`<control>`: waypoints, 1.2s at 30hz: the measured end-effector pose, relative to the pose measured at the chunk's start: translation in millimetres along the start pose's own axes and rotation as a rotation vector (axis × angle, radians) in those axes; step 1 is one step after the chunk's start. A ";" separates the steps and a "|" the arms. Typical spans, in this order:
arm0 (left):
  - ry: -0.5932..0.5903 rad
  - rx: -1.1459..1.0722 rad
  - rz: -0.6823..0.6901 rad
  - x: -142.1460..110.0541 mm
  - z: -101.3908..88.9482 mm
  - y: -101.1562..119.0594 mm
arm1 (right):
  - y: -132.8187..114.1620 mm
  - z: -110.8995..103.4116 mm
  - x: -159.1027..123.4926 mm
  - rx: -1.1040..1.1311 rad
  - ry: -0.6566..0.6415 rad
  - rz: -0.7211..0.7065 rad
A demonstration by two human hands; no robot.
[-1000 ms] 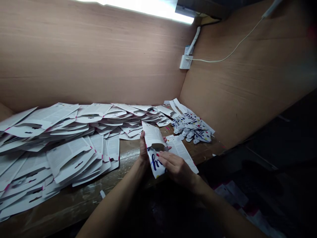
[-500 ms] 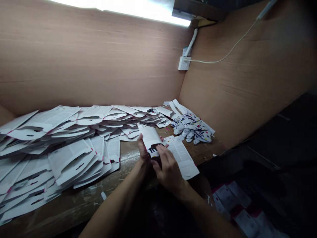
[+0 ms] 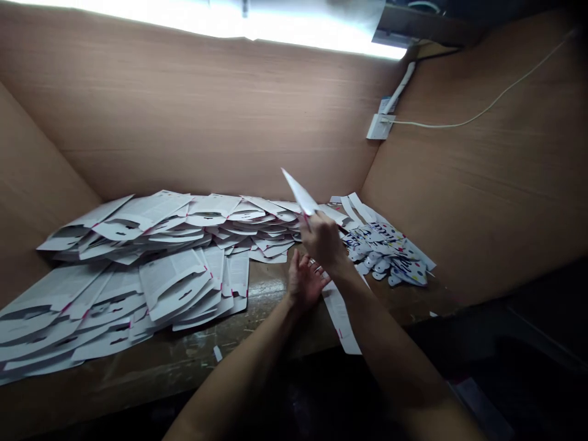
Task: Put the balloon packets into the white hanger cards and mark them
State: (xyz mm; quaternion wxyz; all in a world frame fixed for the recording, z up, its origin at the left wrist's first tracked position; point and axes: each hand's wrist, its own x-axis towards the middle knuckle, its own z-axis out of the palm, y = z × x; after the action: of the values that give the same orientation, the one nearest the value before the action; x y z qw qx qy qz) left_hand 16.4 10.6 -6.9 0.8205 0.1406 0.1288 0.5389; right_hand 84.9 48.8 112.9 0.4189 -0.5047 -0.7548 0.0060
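My right hand [image 3: 324, 240] is pinching a white card [image 3: 298, 193] up on edge, just above the bench's far middle; my left hand [image 3: 305, 283] lies open, fingers spread, holding nothing. A big heap of flat white cards [image 3: 174, 282] sits left, and a smaller pile of dotted printed cards [image 3: 390, 251] sits far right.

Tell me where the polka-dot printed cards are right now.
In the head view, the polka-dot printed cards lie heaped at the far right of the wooden bench, just right of the right hand.
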 end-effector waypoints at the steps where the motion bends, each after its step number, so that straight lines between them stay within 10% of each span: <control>1: 0.036 0.022 0.002 1.1 -1.9 2.1 | -8.7 0.2 21.3 -0.025 -0.110 -0.029; 5: 0.145 0.085 0.045 2.5 -4.3 7.7 | -14.0 -19.8 31.5 -0.020 -0.286 -0.119; 8: 0.161 0.070 0.052 3.7 -3.5 8.0 | 17.6 -57.0 -50.8 0.072 -0.259 -0.197; 12: 0.183 0.055 0.019 5.7 -0.9 6.2 | 76.8 -100.2 -194.2 -0.052 -0.596 -0.092; 16: 0.174 0.113 0.022 8.3 1.9 0.7 | 104.8 -105.1 -268.7 -0.004 -0.461 -0.011; 22: 0.158 0.399 0.079 -1.0 4.4 -11.6 | 62.5 -92.0 -242.3 0.175 0.173 0.161; 29: -0.137 0.184 -0.360 -32.9 13.0 -0.9 | 21.0 -47.8 -212.3 0.385 0.064 -0.150; 33: -0.117 0.078 -0.355 -39.6 22.2 7.8 | 24.4 -38.8 -211.7 0.587 0.257 0.375; 36: -0.129 0.034 -0.382 -41.8 30.5 7.9 | 26.9 -35.8 -204.9 1.022 0.107 0.836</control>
State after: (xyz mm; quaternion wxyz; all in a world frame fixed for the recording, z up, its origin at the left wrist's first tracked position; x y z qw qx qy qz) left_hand 4.6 -27.7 26.8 0.9118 0.1617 0.1095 0.3614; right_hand 156.7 -110.0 -3.8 0.6049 -0.4925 -0.3755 0.5005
